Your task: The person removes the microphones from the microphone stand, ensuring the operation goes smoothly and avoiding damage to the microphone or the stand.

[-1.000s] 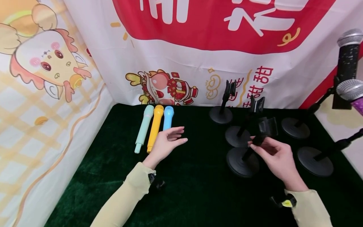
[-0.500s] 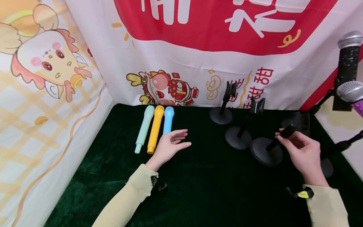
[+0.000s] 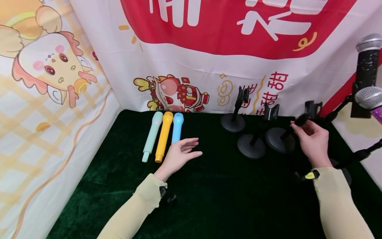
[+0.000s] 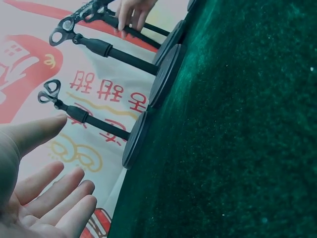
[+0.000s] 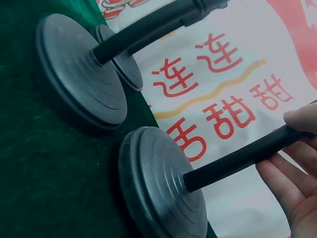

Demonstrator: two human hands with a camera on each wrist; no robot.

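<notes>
My right hand (image 3: 314, 142) pinches the post of a black desktop microphone stand (image 3: 280, 141) at the right. In the right wrist view, its thumb and fingers close round the post (image 5: 237, 157) above the round ridged base (image 5: 161, 183). My left hand (image 3: 179, 154) is held over the cloth with fingers relaxed and nothing in them. It overlaps the lower end of a blue microphone (image 3: 177, 126). Beside that lie a yellow microphone (image 3: 164, 136) and a mint green microphone (image 3: 151, 137). Two more stands, a front one (image 3: 251, 146) and a back one (image 3: 232, 122), stand left of the gripped one.
At the right edge, a black speckled microphone (image 3: 367, 73) and a purple one with a silver head (image 3: 370, 98) sit up on stands partly hidden by my right arm. Dark green cloth (image 3: 209, 199) covers the table. A printed banner (image 3: 209, 59) hangs behind.
My right hand has carried its stand rightward from in front of the other stands, then back toward the banner. My left hand has shifted only slightly.
</notes>
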